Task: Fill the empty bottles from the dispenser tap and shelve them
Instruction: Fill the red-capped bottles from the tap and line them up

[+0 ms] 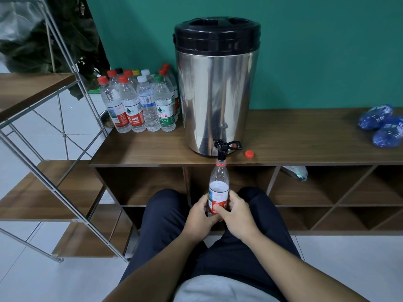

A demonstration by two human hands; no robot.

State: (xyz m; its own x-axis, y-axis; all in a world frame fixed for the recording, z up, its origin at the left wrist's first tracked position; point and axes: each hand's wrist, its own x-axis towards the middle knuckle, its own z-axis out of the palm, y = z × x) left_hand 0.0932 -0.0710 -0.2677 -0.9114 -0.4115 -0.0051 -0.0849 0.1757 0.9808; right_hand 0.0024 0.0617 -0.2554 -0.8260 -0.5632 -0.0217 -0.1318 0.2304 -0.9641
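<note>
A steel dispenser [218, 94] with a black lid stands on the wooden cabinet top [294, 138]. Its black tap [222, 150] hangs over the front edge. An uncapped clear bottle [219, 182] with a red-and-white label is upright under the tap, its mouth right at the spout. Water stands at about the top of the label. My left hand [201, 216] and my right hand [234, 212] both grip its lower part. Its red cap [249, 154] lies on the cabinet top right of the tap.
A group of several capped bottles [141, 101] stands left of the dispenser. Two blue crushed bottles [381, 125] lie at the far right. Open cubbies [327, 188] sit below the top. A metal-framed wooden shelf rack [54, 192] stands to the left.
</note>
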